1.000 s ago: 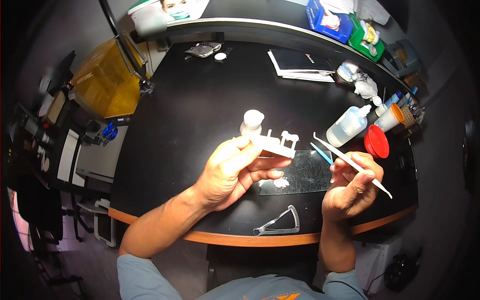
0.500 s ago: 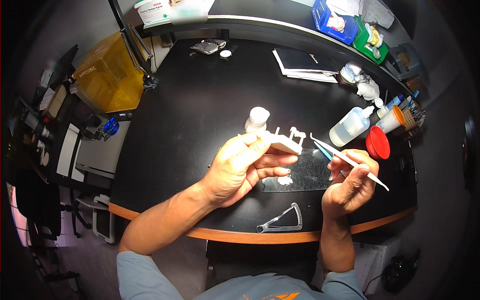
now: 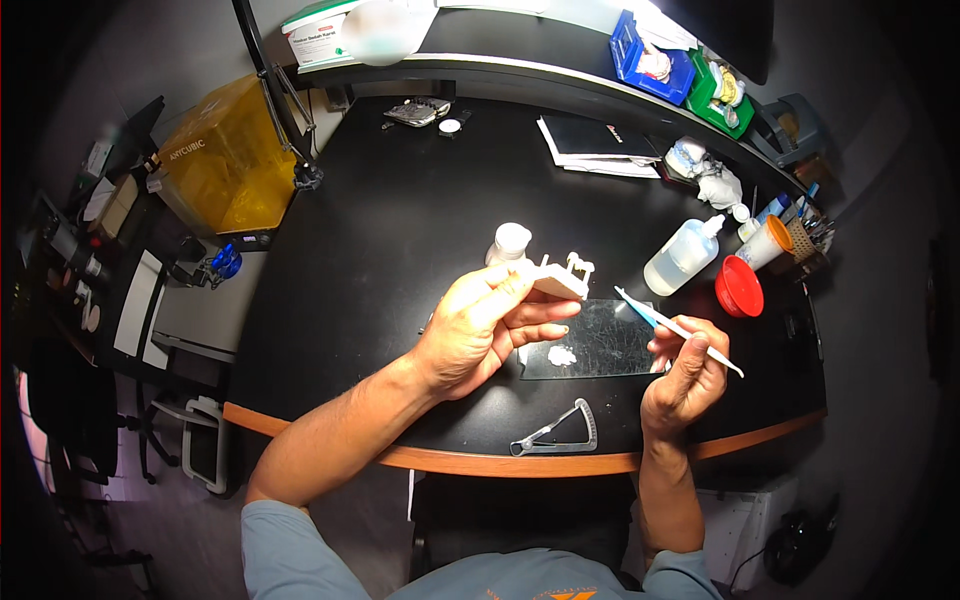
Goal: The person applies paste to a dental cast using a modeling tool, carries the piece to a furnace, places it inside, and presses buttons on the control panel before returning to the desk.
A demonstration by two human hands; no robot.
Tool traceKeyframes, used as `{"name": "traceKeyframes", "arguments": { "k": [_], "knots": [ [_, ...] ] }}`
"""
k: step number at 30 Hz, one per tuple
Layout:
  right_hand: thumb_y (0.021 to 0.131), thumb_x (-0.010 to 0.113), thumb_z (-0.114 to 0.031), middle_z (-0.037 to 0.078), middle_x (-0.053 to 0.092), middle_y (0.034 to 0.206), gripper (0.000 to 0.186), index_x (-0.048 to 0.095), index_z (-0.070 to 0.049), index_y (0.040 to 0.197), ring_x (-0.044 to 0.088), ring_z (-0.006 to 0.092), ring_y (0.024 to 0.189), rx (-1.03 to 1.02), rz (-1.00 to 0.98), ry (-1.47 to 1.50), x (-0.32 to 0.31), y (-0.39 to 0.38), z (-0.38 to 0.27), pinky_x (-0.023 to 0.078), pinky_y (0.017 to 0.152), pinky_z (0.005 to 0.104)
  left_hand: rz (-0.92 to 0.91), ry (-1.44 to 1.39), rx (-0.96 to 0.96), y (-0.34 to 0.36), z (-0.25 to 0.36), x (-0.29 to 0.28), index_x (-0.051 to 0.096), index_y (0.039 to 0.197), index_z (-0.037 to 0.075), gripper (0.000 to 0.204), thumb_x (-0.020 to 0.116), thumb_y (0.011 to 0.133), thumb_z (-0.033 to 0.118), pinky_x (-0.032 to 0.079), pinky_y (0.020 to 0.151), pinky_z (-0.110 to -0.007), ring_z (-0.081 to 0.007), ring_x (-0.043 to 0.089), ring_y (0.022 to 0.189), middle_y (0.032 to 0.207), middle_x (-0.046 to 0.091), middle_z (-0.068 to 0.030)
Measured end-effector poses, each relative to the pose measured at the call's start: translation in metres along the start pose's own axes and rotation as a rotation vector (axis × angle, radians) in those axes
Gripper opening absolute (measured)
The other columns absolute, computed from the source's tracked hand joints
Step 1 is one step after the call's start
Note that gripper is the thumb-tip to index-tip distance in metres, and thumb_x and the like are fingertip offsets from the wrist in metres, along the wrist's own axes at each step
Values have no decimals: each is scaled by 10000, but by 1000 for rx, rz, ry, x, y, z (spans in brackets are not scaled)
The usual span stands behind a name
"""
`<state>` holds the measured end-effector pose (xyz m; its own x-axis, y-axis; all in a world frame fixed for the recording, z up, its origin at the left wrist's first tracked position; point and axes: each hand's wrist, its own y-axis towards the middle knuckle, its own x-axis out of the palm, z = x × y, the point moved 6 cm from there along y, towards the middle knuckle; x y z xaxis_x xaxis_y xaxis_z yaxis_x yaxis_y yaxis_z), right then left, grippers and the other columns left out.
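Note:
Raised over the desk, my left hand [image 3: 465,330] is closed on a small cream-coloured block [image 3: 560,284] with thin upright posts and a small white piece on top. My right hand [image 3: 685,375] grips a slim white double-ended instrument [image 3: 720,356] like a pen. Its tip points toward the block, apart from it. A light-blue slender tool [image 3: 640,308] also shows at the right fingers; its lower part is hidden. Below the hands lies a dark, scratched glass slab [image 3: 610,350] bearing a white lump [image 3: 562,355]. Behind the left hand stands a white jar [image 3: 510,240].
A grey caliper [image 3: 585,430] lies near the wooden desk edge. To the right are a clear squeeze bottle [image 3: 682,257], a red bowl [image 3: 739,287] and an orange-rimmed cup [image 3: 765,243]. Folders [image 3: 598,148] lie farther back; blue [image 3: 650,70] and green [image 3: 718,98] bins stand on the shelf.
My right hand has drawn the instrument's tip slightly down, away from the block's posts toward the slab. My left hand keeps its hold on the block. The whole view has shifted slightly.

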<state>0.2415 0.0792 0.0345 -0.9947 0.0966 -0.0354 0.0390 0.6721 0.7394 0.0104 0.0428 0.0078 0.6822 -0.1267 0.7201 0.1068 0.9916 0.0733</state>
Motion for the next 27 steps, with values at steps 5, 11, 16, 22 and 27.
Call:
{"name": "traceKeyframes", "arguments": {
  "k": [5,11,16,22,27],
  "knots": [
    [1095,507,-198,105,675,885,250,615,22,1044,593,94,655,94,-22,3,-11,-13,14,433,553,202,-37,47,26,-2,2,6,576,1317,-48,393,541,1096,275,597,979,-358,-249,697,1177,1271,681,-190],
    [995,604,-35,114,649,949,95,609,51,1035,620,113,745,159,-117,-58,-4,-15,14,518,689,238,-56,96,46,-1,3,9,582,1319,-27,383,586,1078,270,597,976,-357,-248,696,1183,1289,682,-189],
    [925,654,17,127,654,865,80,658,42,1001,650,194,741,55,-259,-194,6,-14,15,510,669,301,-60,139,49,-4,5,8,578,1330,-4,370,613,1064,250,595,976,-362,-250,683,1206,1318,667,-184],
    [872,715,39,155,702,975,158,721,17,1028,703,306,859,-64,-425,-312,27,-13,1,565,757,364,-78,162,40,0,3,4,553,1376,8,389,612,1063,231,597,981,-364,-247,671,1225,1345,651,-176],
    [811,722,37,170,695,975,207,715,38,1018,689,338,872,-94,-410,-274,22,-13,7,562,797,394,-91,158,4,2,2,2,530,1403,0,445,643,1043,235,606,975,-369,-243,678,1214,1340,650,-171]
  ]
}}
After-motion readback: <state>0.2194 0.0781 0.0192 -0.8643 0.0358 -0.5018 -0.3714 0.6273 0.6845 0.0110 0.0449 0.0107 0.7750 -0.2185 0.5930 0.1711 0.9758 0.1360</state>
